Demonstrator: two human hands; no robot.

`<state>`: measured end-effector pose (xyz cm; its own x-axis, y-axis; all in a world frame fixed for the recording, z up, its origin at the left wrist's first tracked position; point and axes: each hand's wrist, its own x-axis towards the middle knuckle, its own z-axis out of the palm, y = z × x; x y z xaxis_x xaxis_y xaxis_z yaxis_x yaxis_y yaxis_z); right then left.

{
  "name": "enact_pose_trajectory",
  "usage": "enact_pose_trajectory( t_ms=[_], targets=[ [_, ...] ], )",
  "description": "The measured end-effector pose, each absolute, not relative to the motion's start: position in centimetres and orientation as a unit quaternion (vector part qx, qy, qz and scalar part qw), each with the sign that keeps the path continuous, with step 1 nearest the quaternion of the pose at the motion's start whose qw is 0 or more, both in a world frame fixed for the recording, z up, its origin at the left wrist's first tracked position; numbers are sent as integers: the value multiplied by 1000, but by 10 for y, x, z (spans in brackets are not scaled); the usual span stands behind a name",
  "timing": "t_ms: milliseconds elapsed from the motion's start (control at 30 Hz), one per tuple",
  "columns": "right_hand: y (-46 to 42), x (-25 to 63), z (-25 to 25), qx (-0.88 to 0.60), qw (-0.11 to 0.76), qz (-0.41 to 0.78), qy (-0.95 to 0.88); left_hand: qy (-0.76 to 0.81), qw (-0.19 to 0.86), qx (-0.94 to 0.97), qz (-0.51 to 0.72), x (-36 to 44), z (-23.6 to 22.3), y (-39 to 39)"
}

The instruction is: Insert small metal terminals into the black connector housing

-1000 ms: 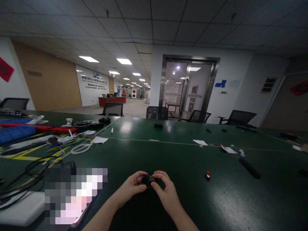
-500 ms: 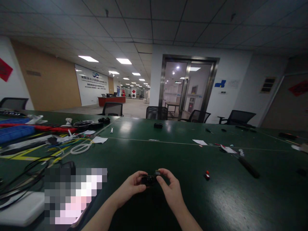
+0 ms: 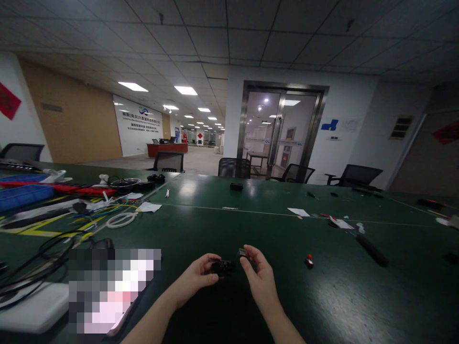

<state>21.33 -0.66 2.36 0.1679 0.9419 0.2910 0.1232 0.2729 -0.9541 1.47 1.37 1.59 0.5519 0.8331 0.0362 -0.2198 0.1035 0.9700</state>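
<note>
In the head view, my left hand [image 3: 201, 275] grips a small black device [image 3: 223, 267] between thumb and fingers, just above the green table [image 3: 186, 234]. The device has fine detail on its top that is too small to make out. My right hand [image 3: 258, 271] pinches a small dark rectangular piece [image 3: 242, 252] with a greyish face. A gap separates that piece from the black device. Farther right on the table lies a small red and white object [image 3: 309, 261].
At the left are black cables [image 3: 39, 258], a white box [image 3: 36, 308], a blurred-out patch [image 3: 118, 291], a coil of white cable [image 3: 122, 220] and blue trays [image 3: 27, 195]. A dark-handled tool [image 3: 372, 250] lies right. A black box [image 3: 236, 186] sits at the far side.
My right hand has moved right and slightly up with the small piece, which is now apart from the black device. My left hand has stayed nearly still.
</note>
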Motion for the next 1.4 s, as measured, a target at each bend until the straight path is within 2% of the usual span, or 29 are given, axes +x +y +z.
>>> enact_pose_trajectory(
  t_ms=[1400],
  targets=[
    [-6,221,20,-520,643,322,-461,278,688,559,370,12,14,15]
  ],
)
